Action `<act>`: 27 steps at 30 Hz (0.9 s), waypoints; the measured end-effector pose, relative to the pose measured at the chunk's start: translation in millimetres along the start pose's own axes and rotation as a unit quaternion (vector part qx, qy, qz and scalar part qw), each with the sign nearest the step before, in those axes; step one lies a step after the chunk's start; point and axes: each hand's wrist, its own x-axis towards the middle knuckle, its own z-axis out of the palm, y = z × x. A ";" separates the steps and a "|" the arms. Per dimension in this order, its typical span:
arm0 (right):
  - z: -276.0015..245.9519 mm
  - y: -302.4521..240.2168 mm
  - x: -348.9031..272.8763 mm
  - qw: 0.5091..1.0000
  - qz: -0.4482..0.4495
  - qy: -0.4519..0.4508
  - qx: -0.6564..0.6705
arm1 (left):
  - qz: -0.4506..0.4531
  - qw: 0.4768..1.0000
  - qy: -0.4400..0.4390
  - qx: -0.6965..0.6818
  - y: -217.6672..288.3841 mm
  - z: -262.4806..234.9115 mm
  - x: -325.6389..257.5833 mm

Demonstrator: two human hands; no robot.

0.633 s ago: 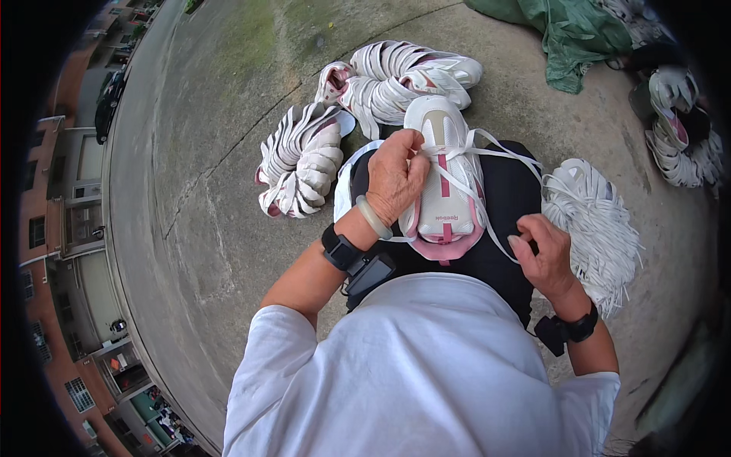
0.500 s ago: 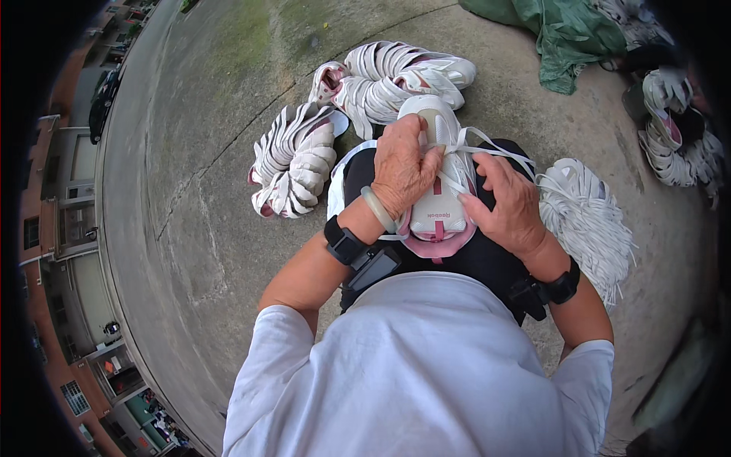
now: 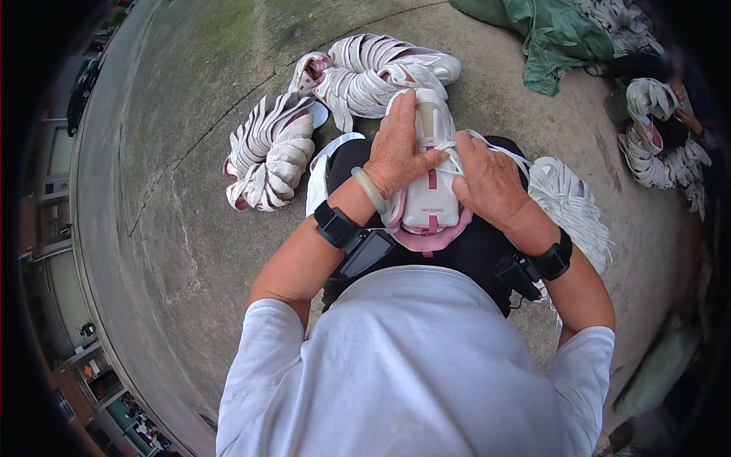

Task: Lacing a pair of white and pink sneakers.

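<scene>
Across my lap lies a white shoe upper [image 3: 429, 207] with a pink lining and pink tabs, its toe pointing away from me. My left hand [image 3: 398, 152] holds its left side, fingers stretched along toward the toe and thumb over the lacing. On the other side my right hand [image 3: 493, 183] closes at the lacing, thumb and fingers bent around a white shoelace [image 3: 499, 149]. That lace runs out past the fingers toward my right knee. The fingertips partly hide the crossing of the laces.
Rows of nested white shoe uppers [image 3: 272, 152] lie on the concrete ahead left, with another group [image 3: 373, 72] beyond. A bundle of white laces [image 3: 567, 202] sits by my right knee. Far right are a green sack [image 3: 563, 42], more uppers [image 3: 647, 145] and another person's hand [image 3: 691, 120].
My right hand has moved left and forward, closing against the lacing. The raised lace loop is now drawn down, and my left fingers have straightened along the upper.
</scene>
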 end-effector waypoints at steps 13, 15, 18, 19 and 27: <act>13.3 2.6 10.2 0.999 0.027 0.031 -0.019 | -0.062 0.997 -0.010 0.034 23.4 9.3 4.3; 10.2 2.6 9.8 0.999 0.009 0.029 -0.021 | -0.027 0.998 0.000 0.064 24.0 10.4 4.1; 5.6 6.5 12.2 1.000 0.011 -0.016 -0.017 | 0.013 0.996 -0.002 0.083 23.1 8.7 2.5; 4.9 10.4 13.5 0.999 -0.006 -0.041 -0.010 | 0.016 0.997 -0.004 0.079 22.4 8.1 2.4; 6.8 8.9 12.6 0.998 0.030 0.006 0.052 | 0.048 0.995 -0.042 0.079 19.0 1.6 0.4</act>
